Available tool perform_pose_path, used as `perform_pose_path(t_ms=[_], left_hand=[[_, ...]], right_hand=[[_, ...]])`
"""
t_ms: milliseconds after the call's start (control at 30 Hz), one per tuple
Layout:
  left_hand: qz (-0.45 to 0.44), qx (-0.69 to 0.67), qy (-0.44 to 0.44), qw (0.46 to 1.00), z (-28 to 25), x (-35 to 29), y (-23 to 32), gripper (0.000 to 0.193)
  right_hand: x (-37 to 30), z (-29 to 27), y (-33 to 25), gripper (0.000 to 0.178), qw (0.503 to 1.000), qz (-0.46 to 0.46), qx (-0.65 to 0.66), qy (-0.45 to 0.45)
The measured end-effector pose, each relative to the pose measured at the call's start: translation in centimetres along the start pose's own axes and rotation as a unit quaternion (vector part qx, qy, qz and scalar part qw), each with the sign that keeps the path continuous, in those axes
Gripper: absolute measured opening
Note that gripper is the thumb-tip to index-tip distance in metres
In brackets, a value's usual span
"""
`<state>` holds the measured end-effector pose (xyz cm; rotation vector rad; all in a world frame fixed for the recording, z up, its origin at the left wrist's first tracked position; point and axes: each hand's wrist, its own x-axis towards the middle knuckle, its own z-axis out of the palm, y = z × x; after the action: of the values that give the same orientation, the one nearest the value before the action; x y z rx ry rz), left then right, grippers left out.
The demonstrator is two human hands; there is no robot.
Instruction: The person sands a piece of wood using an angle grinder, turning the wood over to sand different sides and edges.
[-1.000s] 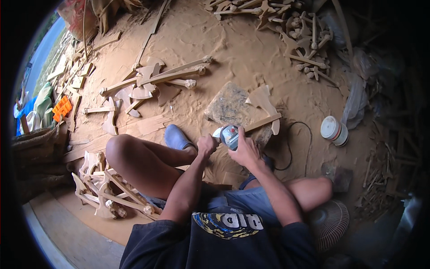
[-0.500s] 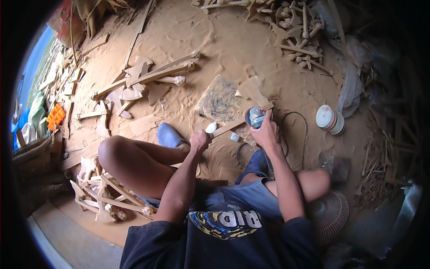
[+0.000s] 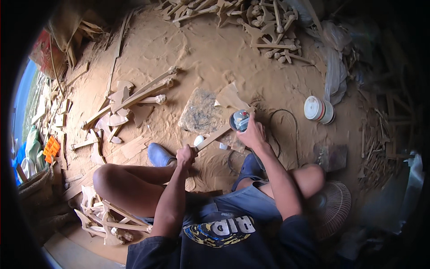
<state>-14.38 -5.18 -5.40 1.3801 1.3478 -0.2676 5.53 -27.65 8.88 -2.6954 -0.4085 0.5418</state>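
Observation:
My left hand [image 3: 186,156] is wrapped round the lower end of a pale wooden axe-shaped piece [image 3: 213,138], which slants up and away to the right. Its flared wooden blade [image 3: 229,96] lies at the far end, beside a rough stone block [image 3: 197,111]. In my right hand [image 3: 252,135] is a small angle grinder [image 3: 241,119], closed in my fingers, its round disc against the upper part of the handle. The exact contact is hidden under the tool. A dark cord [image 3: 296,134] loops on the ground to the right.
Several finished-looking wooden axes [image 3: 130,98] lie left on the dusty ground. More are piled at the far right [image 3: 273,36] and by my left knee [image 3: 105,219]. A white tub [image 3: 314,108], a round fan guard [image 3: 336,208] and scrap sticks [image 3: 378,157] stand on the right.
The whole view has shifted, so the ground things sit further left and mostly lower. Both hands keep their grips, and the grinder stays at the upper part of the handle.

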Motion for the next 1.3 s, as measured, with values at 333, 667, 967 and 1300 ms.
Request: perform_pose_path(t_ms=[333, 667, 967, 1300], left_hand=[[0.009, 0.011, -0.008, 1.0, 0.5, -0.7, 0.8, 0.053], [-0.017, -0.012, -0.045, 0.999, 0.7, -1.3, 1.4, 0.044], [-0.03, 0.009, -0.044, 0.999, 1.9, -0.4, 1.0, 0.052], [-0.034, -0.017, -0.017, 0.999, 0.8, 1.0, -0.2, 0.05]], right_hand=[[0.8, -0.7, 1.9, 0.097, 0.999, 0.032, 0.022, -0.001], [2.7, -0.7, 4.8, 0.094, 0.998, 0.038, 0.041, 0.03], [4.6, -0.7, 7.4, 0.102, 0.99, 0.068, 0.106, 0.058], [1.7, -0.6, 2.8, 0.104, 0.988, 0.081, 0.127, -0.02]])
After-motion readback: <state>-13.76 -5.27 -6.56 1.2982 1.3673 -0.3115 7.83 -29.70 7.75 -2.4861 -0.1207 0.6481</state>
